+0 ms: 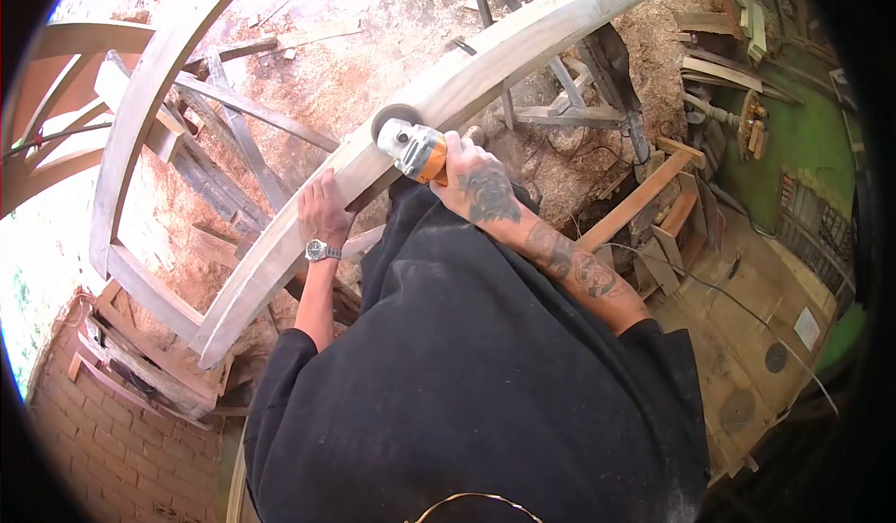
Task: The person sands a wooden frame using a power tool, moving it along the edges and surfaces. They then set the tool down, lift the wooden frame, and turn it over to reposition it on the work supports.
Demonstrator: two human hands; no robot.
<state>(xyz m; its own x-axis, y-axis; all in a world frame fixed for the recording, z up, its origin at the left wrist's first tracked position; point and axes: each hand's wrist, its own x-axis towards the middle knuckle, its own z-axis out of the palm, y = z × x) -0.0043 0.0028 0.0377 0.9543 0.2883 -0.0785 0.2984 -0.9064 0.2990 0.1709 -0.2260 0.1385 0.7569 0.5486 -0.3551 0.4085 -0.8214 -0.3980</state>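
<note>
A long curved wooden beam (pixel 467 68) runs diagonally from lower left to upper right in front of my body. My right hand (pixel 473 180) is wrapped round an orange and silver angle grinder (pixel 417 153). The grinder's dark disc (pixel 396 120) lies against the top face of the beam, near its middle. To the left of the grinder, my left hand (pixel 324 208) rests over the near edge of the beam, its fingers on the wood and a metal watch on the wrist. The left thumb is mostly hidden.
Wooden trestles (pixel 245 117) stand under the beam. Another curved frame (pixel 140 150) joins it at the left. Sawdust and offcuts cover the ground (pixel 345 66). At the right are a wooden board (pixel 737 364), a cable (pixel 737 304) and stacked pieces; a brick surface (pixel 112 439) is lower left.
</note>
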